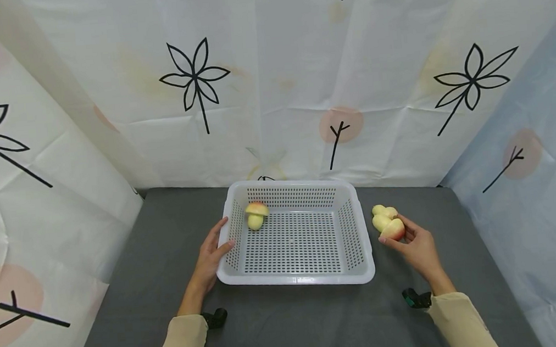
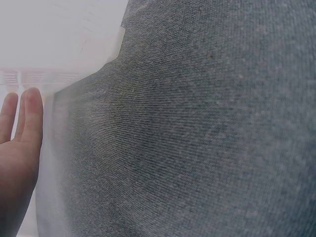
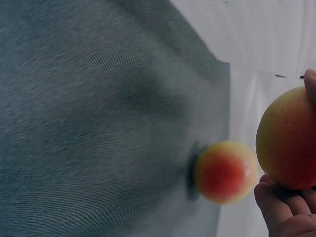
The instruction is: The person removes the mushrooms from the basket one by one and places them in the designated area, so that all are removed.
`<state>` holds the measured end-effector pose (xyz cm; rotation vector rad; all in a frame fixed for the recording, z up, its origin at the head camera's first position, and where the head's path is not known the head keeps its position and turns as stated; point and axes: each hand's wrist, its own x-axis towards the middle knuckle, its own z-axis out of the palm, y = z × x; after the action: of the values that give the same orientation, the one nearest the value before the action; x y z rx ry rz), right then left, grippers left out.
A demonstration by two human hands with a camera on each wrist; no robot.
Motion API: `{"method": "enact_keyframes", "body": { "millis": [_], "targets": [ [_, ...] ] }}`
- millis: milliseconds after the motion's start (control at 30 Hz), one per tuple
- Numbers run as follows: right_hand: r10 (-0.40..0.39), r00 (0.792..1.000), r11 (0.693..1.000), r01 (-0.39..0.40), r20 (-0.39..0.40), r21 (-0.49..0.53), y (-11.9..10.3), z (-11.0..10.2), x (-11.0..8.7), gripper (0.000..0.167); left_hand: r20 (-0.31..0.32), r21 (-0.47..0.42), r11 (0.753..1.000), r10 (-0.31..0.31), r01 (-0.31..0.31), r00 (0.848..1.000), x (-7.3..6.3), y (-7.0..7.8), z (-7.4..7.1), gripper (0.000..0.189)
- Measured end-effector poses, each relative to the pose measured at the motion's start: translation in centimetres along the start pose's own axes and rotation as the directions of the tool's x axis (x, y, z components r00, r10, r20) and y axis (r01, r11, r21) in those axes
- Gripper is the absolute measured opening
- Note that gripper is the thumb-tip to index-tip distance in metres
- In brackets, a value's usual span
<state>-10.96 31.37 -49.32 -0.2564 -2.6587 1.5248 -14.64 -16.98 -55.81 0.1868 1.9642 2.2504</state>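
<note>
A toy mushroom with a red-and-yellow cap (image 3: 289, 143) is pinched by its cap between the thumb and fingers of my right hand (image 1: 417, 246). Its pale yellow stem (image 1: 380, 222) points to the left in the head view. Just behind it is a second toy mushroom (image 3: 224, 173), partly hidden in the head view. My left hand (image 1: 210, 254) holds the left rim of a white plastic basket (image 1: 297, 282), thumb over the rim and fingers along the outside. In the left wrist view these fingers (image 2: 32, 116) look fairly straight. Another toy mushroom (image 1: 257, 215) sits inside the basket, near its back left corner.
A dark grey cloth (image 1: 302, 331) covers the table under the basket. White patterned curtains (image 1: 270, 86) stand along the back and both sides. Black wrist straps (image 1: 216, 318) show at both sleeve cuffs.
</note>
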Motion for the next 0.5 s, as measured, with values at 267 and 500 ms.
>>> {"method": "enact_keyframes", "body": {
  "millis": [267,500],
  "targets": [
    [0.057,0.998,0.998,-0.056,0.015,-0.038,2.1,0.0,-0.3,0.086,0.004,0.003,1.000,-0.002,0.002,1.000,0.0,0.0,-0.1,0.067],
    [0.102,0.994,0.989,-0.096,0.043,-0.116,3.4,0.1,-0.4,0.089,-0.005,0.008,1.000,0.003,-0.002,1.000,-0.1,0.0,-0.1,0.066]
  ]
}}
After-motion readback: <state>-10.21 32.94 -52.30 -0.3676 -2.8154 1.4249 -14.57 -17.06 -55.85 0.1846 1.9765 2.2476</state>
